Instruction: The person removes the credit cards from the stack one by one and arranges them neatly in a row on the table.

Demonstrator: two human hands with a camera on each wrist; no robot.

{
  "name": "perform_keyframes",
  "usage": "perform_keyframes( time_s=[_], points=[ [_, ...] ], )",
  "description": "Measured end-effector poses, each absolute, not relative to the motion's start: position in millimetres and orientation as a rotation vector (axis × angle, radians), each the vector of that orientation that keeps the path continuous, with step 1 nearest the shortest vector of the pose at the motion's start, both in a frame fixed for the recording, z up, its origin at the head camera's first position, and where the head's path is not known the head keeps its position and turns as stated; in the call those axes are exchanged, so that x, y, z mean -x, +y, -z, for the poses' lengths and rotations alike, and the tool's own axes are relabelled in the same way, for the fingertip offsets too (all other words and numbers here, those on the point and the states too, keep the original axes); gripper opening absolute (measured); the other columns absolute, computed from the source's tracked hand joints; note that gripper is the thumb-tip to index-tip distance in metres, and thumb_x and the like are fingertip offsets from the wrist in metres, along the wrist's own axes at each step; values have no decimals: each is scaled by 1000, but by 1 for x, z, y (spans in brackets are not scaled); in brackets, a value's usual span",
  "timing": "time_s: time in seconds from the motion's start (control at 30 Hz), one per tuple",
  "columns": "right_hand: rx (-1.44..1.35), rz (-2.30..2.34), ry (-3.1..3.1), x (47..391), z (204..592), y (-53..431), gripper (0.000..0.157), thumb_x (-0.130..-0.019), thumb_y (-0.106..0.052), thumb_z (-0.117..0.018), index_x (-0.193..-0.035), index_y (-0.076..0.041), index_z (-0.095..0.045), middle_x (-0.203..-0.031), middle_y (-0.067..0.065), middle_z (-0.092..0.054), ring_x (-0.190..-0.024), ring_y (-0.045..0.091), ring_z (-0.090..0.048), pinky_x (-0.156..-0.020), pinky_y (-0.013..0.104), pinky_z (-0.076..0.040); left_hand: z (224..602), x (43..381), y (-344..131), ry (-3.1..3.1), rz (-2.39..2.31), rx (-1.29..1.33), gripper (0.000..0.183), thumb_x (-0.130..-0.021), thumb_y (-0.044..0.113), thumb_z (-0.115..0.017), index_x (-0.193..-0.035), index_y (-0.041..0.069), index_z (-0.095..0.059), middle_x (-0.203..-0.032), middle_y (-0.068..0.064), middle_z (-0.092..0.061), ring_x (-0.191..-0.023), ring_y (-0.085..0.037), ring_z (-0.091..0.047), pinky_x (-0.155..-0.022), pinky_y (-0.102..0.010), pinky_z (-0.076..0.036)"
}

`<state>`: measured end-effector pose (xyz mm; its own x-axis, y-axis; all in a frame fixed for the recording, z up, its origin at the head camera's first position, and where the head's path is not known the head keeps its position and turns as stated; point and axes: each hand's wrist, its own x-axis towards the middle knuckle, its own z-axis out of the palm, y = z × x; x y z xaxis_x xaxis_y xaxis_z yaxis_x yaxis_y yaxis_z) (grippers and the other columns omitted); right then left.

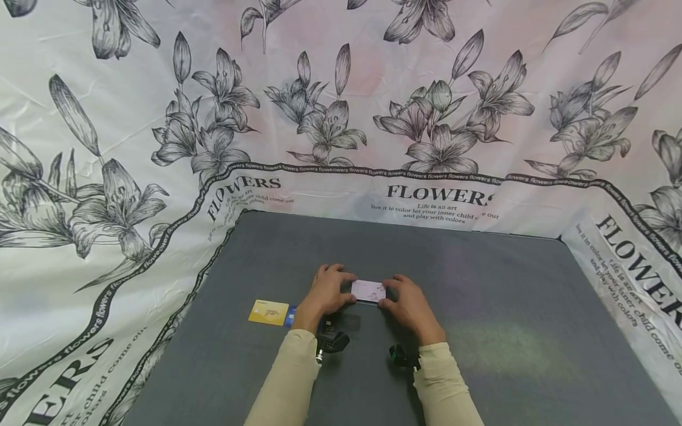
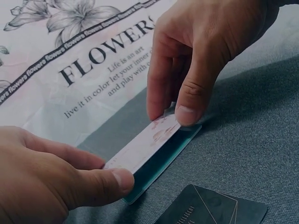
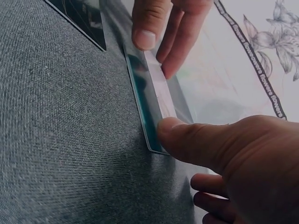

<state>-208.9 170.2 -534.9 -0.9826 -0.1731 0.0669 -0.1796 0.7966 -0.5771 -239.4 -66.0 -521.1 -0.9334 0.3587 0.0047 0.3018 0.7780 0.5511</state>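
A pale pink card (image 1: 369, 290) with a reddish floral print is held by its two short ends between my hands. My left hand (image 1: 328, 293) pinches its left end between thumb and fingers. At the other end my right hand (image 1: 409, 303) pinches it in the same manner. Just beneath lies a teal card (image 2: 161, 170) flat on the grey cloth, its near long edge showing below the pink card. In the right wrist view the pink card (image 3: 160, 88) is tilted above the teal card (image 3: 138, 93), whose far part is hidden.
Left of my left wrist lies a yellow card (image 1: 269, 312), with a blue card (image 1: 290, 316) partly hidden beside it. A dark card (image 2: 219, 207) with thin lines rests nearer me. The grey tabletop (image 1: 506, 296) ends at a flower-printed curtain (image 1: 335, 183).
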Motion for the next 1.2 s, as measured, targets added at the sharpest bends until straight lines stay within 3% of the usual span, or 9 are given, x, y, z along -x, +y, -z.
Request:
perform_keyframes(
  time_s=[0.43,1.2],
  points=[
    [-278,-969,-2949,206,525,171,50,-102,-15,-78,-147,0,-66,-164,32,-49,-151,53,-49,-122,69,-41,510,236,-66,2879,-894,-580,47,-100,23,-84,-144,15,-73,-168,-20,-48,-161,-51,-32,-128,-70,-32],
    [-321,-919,-2936,200,512,180,48,-102,-14,-79,-145,2,-66,-162,33,-50,-150,53,-50,-120,68,-43,499,230,-59,2896,-879,-617,47,-100,26,-83,-145,18,-73,-170,-19,-46,-162,-52,-30,-131,-70,-27]
  ],
)
